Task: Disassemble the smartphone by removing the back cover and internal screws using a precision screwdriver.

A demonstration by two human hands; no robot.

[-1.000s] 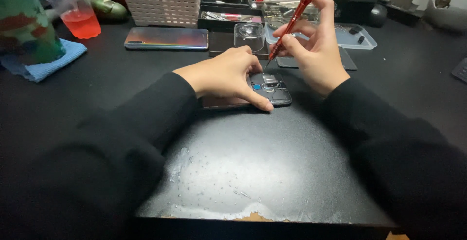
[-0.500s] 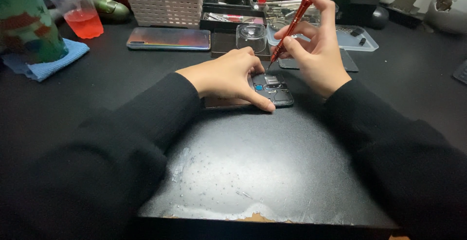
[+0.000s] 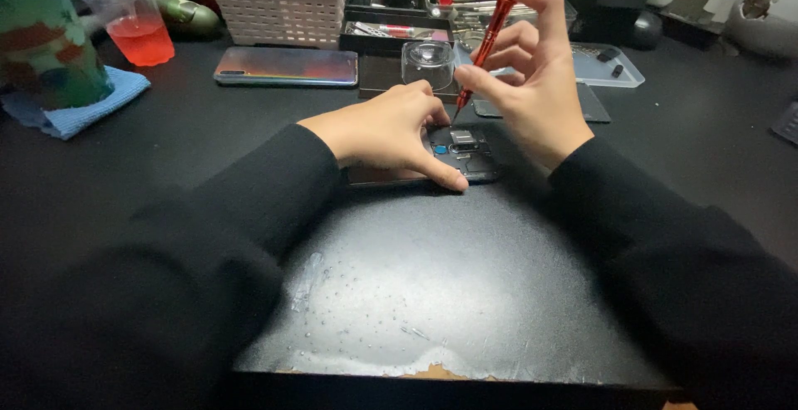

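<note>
Phone (image 3: 462, 154), opened, lies flat mid-bench (image 3: 166, 152) under the left hand (image 3: 386, 131), fingers spread pressing it down. Right hand (image 3: 536, 94), at its 2 o'clock, pinches a red screwdriver (image 3: 482, 48), tip at the phone's top edge.

1. Your left hand (image 3: 391, 131) lies flat over the opened phone (image 3: 461, 154), closing off that side of it; your right hand (image 3: 532, 86) holds the red screwdriver (image 3: 482, 44) tilted above it.
2. Just behind the screwdriver tip, a clear dome (image 3: 428, 62) blocks the way back.
3. Farther behind, a white basket (image 3: 278, 11) and a black tool tray (image 3: 391, 32) wall off the rear.
4. Left of your grip, a second phone (image 3: 287, 66) lies flat; beyond it stand a plastic cup (image 3: 129, 19) and a blue cloth (image 3: 79, 106).
5. Toward you from the grip, the black mat (image 3: 432, 285) offers open passage.
</note>
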